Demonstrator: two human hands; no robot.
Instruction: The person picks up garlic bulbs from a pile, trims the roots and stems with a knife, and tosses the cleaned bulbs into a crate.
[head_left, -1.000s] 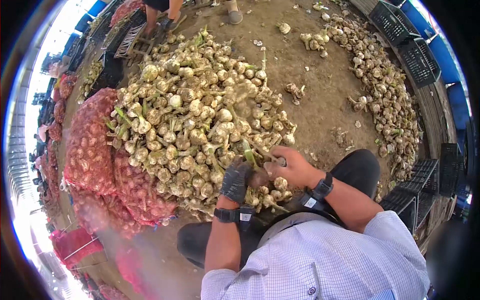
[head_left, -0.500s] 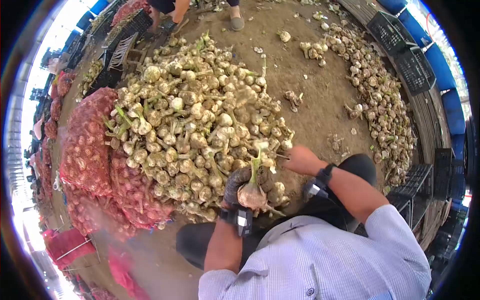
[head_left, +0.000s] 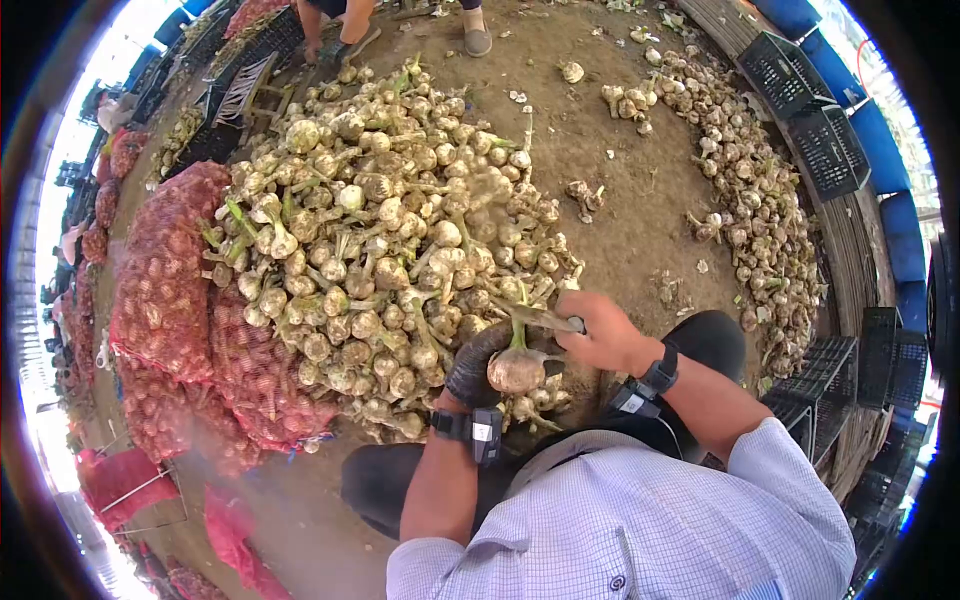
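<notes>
My left hand (head_left: pixel 472 372), in a dark glove, is closed around a garlic bulb (head_left: pixel 517 371) whose green stem points up and away from me. Bare fingers of my right hand (head_left: pixel 602 335) wrap the handle of a knife (head_left: pixel 543 317). Its blade lies across the stem, a little above the bulb. Just beyond both hands rises a large heap of garlic (head_left: pixel 370 230) with long stems. A few more bulbs (head_left: pixel 535 405) lie below the held one, close to my lap.
Red mesh sacks (head_left: pixel 165 280) full of garlic lean against the heap's left side. On the right, trimmed-looking garlic (head_left: pixel 760 220) lies in a long pile beside black crates (head_left: pixel 828 150). Another person's legs and hand (head_left: pixel 325 30) are at the far left. Wooden boards (head_left: pixel 860 240) border the floor.
My right hand has brought the knife left and up to the stem. The held bulb has shifted slightly up and right and turned; its roots, visible before, no longer show.
</notes>
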